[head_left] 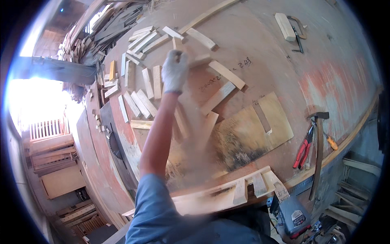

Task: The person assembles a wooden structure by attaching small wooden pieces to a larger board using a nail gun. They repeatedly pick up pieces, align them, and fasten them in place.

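My left hand (174,72), in a white work glove, reaches out over the far middle of the worktable. Its fingers are curled closed around a short pale wooden block (177,43), which sticks out past the far side of the fist. Just right of the hand lies another wooden block (200,61). More cut blocks surround it, among them a pale block (157,81) at the left and a longer wooden block (226,75) at the right. My right hand does not show. A brownish blur covers part of the near middle, and I cannot make out what lies there.
A C-clamp (300,34) lies at the far right. Nearer are a hammer (319,140), red-handled pliers (302,152) and a screwdriver (332,143). A circular saw blade (114,144) sits at the left. A power tool (293,217) stands by the near edge; scrap wood (107,38) is heaped far left.
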`<action>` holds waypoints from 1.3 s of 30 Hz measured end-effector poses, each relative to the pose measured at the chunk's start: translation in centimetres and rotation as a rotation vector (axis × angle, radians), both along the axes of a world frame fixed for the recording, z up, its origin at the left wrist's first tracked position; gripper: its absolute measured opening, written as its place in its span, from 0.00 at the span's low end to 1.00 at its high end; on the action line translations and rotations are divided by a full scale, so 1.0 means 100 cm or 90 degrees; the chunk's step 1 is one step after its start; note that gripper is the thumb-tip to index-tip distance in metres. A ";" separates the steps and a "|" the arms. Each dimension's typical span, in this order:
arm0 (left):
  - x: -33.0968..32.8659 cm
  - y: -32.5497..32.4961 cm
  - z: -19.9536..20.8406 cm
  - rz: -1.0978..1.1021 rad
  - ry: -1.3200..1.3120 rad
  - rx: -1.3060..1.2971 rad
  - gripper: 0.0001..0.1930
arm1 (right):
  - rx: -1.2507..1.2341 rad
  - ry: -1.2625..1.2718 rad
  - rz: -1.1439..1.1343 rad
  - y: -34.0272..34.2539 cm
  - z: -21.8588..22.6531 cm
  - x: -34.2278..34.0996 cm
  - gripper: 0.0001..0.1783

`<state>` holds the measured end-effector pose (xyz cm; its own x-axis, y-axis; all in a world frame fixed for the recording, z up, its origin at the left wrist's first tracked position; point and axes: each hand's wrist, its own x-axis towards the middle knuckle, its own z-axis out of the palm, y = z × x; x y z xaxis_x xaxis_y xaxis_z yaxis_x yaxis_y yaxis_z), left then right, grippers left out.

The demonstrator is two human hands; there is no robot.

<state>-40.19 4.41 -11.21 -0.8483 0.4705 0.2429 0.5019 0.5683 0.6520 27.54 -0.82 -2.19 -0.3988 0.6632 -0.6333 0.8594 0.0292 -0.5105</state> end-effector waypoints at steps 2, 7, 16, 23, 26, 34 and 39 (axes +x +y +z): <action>0.030 -0.031 0.018 -0.002 -0.020 0.066 0.08 | 0.007 0.005 -0.008 -0.004 0.002 0.000 0.25; 0.092 -0.096 0.048 -0.076 -0.349 0.182 0.18 | 0.019 0.032 -0.018 -0.014 0.009 0.007 0.27; 0.205 -0.122 0.087 -0.161 -0.606 0.074 0.21 | -0.141 0.178 -0.147 -0.021 0.025 0.020 0.31; 0.300 -0.086 0.132 -0.291 -0.627 -0.069 0.18 | -0.124 0.230 0.005 0.007 0.039 -0.037 0.39; 0.321 -0.082 0.128 -0.404 -0.475 -0.115 0.17 | -0.100 0.355 0.038 0.021 0.050 -0.050 0.51; 0.351 -0.071 0.118 -0.452 -0.321 -0.156 0.17 | -0.186 0.405 -0.173 -0.023 0.018 -0.044 0.20; 0.353 -0.069 0.122 -0.550 -0.225 -0.175 0.18 | -0.271 0.341 -0.317 -0.038 0.015 -0.021 0.18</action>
<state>-4.88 -2.51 1.01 -0.1863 0.9675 -0.1708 0.6177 0.2506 0.7454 25.43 -4.63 -0.72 -0.4413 0.5884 -0.6776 0.3592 -0.5761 -0.7342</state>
